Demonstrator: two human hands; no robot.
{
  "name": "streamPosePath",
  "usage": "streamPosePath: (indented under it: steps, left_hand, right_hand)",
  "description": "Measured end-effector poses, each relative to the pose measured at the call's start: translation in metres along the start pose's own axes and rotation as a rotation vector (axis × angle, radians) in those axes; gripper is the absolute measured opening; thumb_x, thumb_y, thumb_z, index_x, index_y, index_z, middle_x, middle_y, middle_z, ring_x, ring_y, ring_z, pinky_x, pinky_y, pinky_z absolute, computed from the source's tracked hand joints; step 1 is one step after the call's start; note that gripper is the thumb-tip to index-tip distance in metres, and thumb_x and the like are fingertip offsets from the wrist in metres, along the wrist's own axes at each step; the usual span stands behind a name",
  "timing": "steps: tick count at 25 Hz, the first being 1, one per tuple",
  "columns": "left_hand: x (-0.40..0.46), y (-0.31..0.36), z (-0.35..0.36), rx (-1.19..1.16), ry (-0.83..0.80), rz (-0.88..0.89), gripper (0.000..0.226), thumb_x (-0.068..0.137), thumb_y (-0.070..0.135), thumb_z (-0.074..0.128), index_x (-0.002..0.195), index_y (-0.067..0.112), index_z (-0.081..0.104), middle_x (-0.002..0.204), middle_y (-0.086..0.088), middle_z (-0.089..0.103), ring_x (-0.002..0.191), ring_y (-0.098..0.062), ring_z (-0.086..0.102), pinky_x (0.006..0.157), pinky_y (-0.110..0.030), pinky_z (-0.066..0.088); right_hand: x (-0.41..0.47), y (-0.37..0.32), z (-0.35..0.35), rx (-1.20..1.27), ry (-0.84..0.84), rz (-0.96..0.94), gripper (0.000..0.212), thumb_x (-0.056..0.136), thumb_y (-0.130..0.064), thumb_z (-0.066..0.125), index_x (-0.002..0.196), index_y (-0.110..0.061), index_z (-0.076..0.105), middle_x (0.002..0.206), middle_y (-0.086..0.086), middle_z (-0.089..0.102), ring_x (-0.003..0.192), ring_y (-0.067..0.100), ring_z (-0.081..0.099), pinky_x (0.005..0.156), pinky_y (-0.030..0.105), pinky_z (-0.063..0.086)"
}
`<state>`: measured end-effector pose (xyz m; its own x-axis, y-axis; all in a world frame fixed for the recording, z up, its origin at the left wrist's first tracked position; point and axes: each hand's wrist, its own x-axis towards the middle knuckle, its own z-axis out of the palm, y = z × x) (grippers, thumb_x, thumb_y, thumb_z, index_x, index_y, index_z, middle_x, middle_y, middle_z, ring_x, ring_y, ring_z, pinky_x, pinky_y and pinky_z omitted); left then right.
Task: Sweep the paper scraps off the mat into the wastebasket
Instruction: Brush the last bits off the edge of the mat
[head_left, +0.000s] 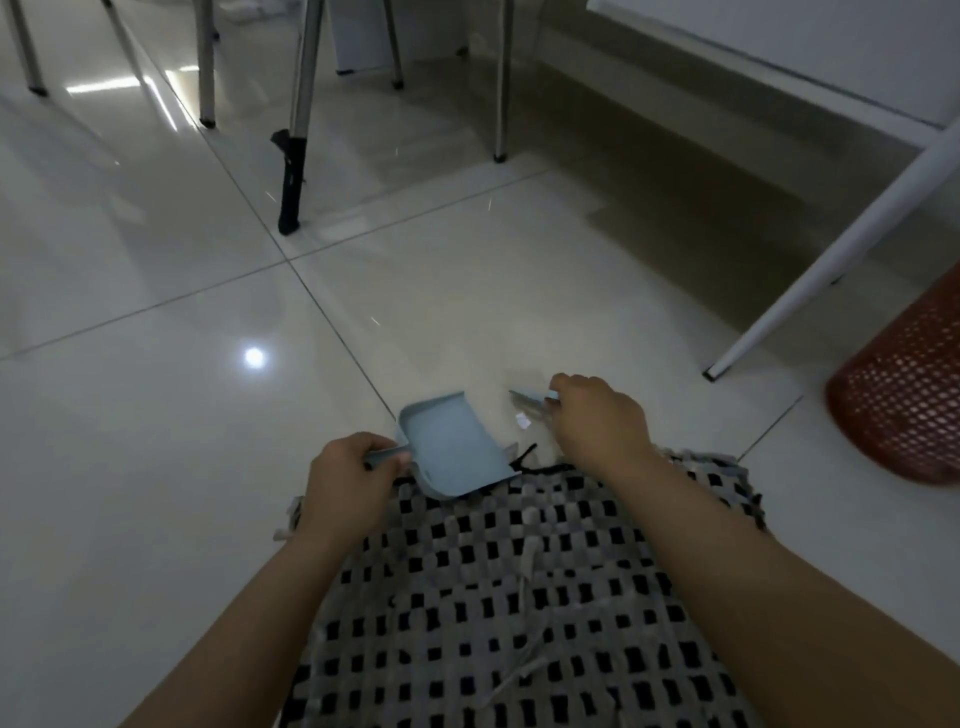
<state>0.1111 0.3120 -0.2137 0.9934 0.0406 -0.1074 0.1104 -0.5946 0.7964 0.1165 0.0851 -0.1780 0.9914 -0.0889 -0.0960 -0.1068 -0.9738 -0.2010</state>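
Observation:
A black-and-grey woven mat lies on the tiled floor in front of me. My left hand grips the handle of a light blue dustpan, which rests tilted at the mat's far edge. My right hand is closed on a small blue hand brush just beyond the mat, over the floor. A small white paper scrap lies on the floor by the brush, right of the dustpan. A red mesh wastebasket stands at the right edge, partly cut off.
A white slanted table leg comes down between the brush and the wastebasket. Metal chair legs and a tripod leg with a black foot stand at the back left. Glossy floor tiles spread to the left.

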Motion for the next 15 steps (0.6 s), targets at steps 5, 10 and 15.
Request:
streamPosePath:
  steps: [5, 10, 15]
  left_hand:
    - [-0.001, -0.015, 0.004, -0.063, -0.022, -0.105, 0.013, 0.083, 0.017, 0.067, 0.088, 0.005, 0.071, 0.077, -0.009, 0.066, 0.067, -0.016, 0.058, 0.055, -0.017, 0.041]
    - [-0.004, -0.016, -0.002, -0.182, -0.062, -0.170, 0.011, 0.083, 0.015, 0.067, 0.088, 0.006, 0.068, 0.079, -0.005, 0.065, 0.072, -0.021, 0.059, 0.060, -0.024, 0.045]
    - [-0.011, -0.009, -0.014, -0.152, -0.029, -0.193, 0.013, 0.082, 0.017, 0.068, 0.087, 0.005, 0.069, 0.076, -0.007, 0.066, 0.070, -0.023, 0.059, 0.061, -0.027, 0.047]
  right_hand:
    - [-0.006, -0.038, -0.009, 0.152, -0.086, -0.127, 0.025, 0.096, -0.023, 0.039, 0.095, -0.006, 0.057, 0.095, 0.013, 0.063, 0.079, 0.026, 0.051, 0.062, 0.030, 0.033]
    - [-0.018, -0.035, -0.030, 0.284, 0.007, -0.035, 0.024, 0.095, -0.029, 0.041, 0.083, -0.015, 0.055, 0.067, -0.004, 0.051, 0.068, 0.020, 0.049, 0.050, 0.026, 0.029]
    - [-0.026, -0.020, -0.034, 0.320, 0.122, 0.065, 0.027, 0.096, -0.028, 0.041, 0.090, -0.007, 0.058, 0.078, 0.005, 0.058, 0.069, 0.023, 0.049, 0.056, 0.030, 0.031]
